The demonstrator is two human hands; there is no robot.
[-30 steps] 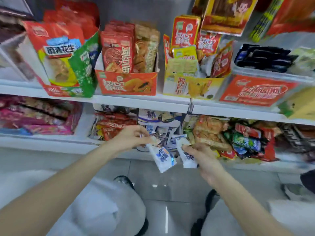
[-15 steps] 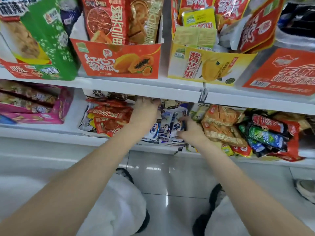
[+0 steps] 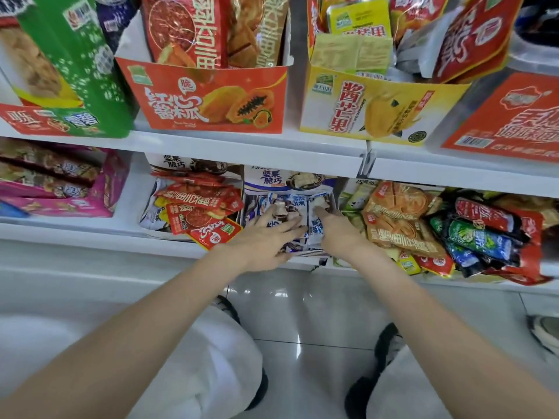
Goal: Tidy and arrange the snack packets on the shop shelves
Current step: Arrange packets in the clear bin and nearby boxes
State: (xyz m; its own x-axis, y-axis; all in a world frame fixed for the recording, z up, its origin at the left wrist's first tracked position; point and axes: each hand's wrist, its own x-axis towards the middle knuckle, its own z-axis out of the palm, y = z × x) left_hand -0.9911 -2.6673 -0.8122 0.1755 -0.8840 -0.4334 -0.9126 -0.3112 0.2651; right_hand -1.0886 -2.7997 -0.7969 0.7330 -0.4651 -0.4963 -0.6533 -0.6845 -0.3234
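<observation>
no longer held out over the floor: the white-and-blue snack packets (image 3: 298, 220) now back inside their white display box (image 3: 289, 179) on the lower shelf (image 3: 90, 234), directly under both grips. left hand (image 3: 266, 237) laid flat with fingers spread, pressing the heap down; right hand (image 3: 338, 229) just beside it with fingers extended onto the same packets, neither plainly curled round anything. probably the returning step nearly done, with levelling still needed and the loose red packets (image 3: 199, 219) just left of the left grip, spilling past their box, likely next.
</observation>
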